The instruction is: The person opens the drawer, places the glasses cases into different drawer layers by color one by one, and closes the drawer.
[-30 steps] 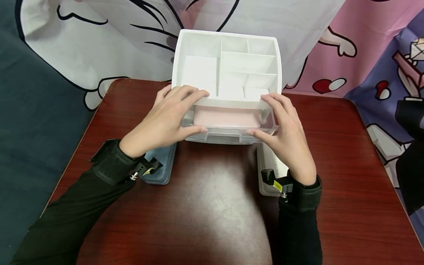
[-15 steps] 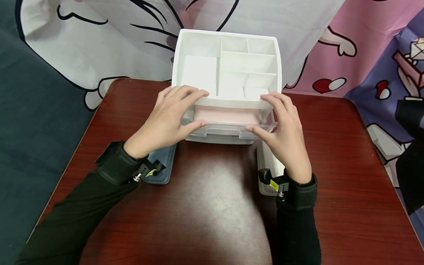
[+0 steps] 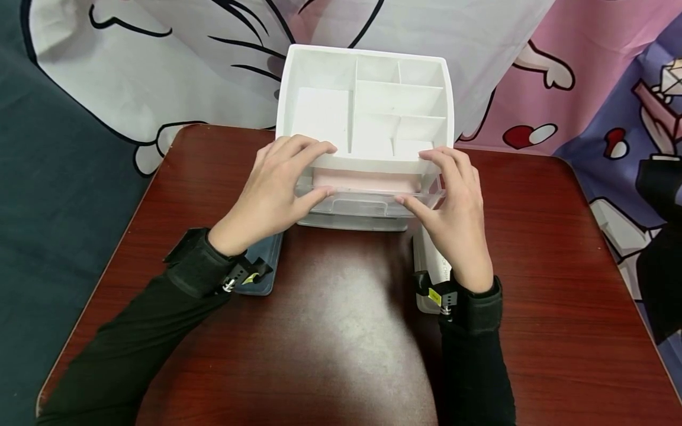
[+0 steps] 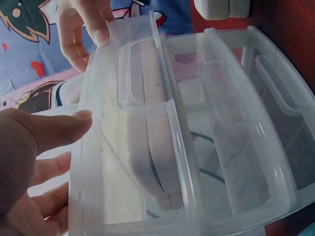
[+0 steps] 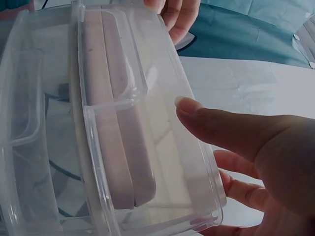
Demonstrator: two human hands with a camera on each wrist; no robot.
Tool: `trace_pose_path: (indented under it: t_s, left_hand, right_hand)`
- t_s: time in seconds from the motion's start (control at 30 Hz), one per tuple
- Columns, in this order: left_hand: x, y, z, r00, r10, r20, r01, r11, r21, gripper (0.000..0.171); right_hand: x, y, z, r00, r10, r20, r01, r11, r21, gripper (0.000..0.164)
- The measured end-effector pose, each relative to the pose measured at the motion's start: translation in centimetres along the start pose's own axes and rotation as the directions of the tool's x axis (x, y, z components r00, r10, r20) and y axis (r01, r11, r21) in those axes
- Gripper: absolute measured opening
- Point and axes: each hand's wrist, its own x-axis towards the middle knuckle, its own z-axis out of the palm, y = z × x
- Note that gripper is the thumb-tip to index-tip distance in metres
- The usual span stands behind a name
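A white desktop organizer (image 3: 322, 118) with a divided top tray stands at the table's back edge. Its upper clear drawer (image 3: 367, 206) is pulled partly out, holding a flat pink case (image 3: 367, 180), which shows through the plastic as a two-layered pink shape (image 5: 110, 113) in the right wrist view. My left hand (image 3: 272, 186) rests its fingertips on the tray's front left rim, with the thumb straight against the drawer front. Mirroring it, my right hand (image 3: 455, 204) has fingertips on the front right rim and its thumb at the drawer front. Below sits another clear drawer (image 3: 354, 222).
A blue-grey case (image 3: 270, 257) lies on the brown table (image 3: 351, 343), partly under my left wrist. A whitish case (image 3: 430, 260) lies by my right wrist. Cartoon-printed cloth (image 3: 160, 71) hangs behind the organizer. Something black (image 3: 660, 254) stands at the far right.
The upper drawer has slid back toward the organizer, so less of the pink case shows. Both thumbs moved inward with it, while the fingertips stayed on the rim.
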Motion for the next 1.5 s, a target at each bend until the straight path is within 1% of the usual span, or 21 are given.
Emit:
trace_pose_path:
  t_s: [0.13,0.3,0.6,1.03,1.5]
  left_hand:
    - [0.0,0.0,0.3,0.999,-0.003,-0.034,0.002,0.999,-0.035,0.046]
    - [0.0,0.0,0.5,0.999,-0.016,-0.050,0.014,0.999,-0.047,0.044]
    - [0.0,0.0,0.8,0.996,-0.022,-0.083,0.018,0.999,-0.047,0.044]
    - [0.2,0.3,1.6,0.986,-0.045,-0.163,0.039,0.998,-0.040,0.040]
    - [0.3,0.2,2.3,0.976,-0.046,-0.215,0.039,0.999,-0.038,0.034]
  right_hand:
    - [0.0,0.0,0.3,1.000,0.006,-0.028,-0.006,1.000,-0.002,0.062]
    - [0.1,0.0,0.5,0.998,0.010,-0.055,-0.010,1.000,-0.005,0.060]
    - [0.1,0.0,0.4,0.999,0.012,-0.033,-0.012,1.000,0.007,0.055]
    - [0.2,-0.1,1.1,0.993,-0.003,-0.116,0.007,1.000,0.030,0.046]
    - [0.4,0.0,1.6,0.984,-0.011,-0.176,0.020,0.999,0.049,0.041]
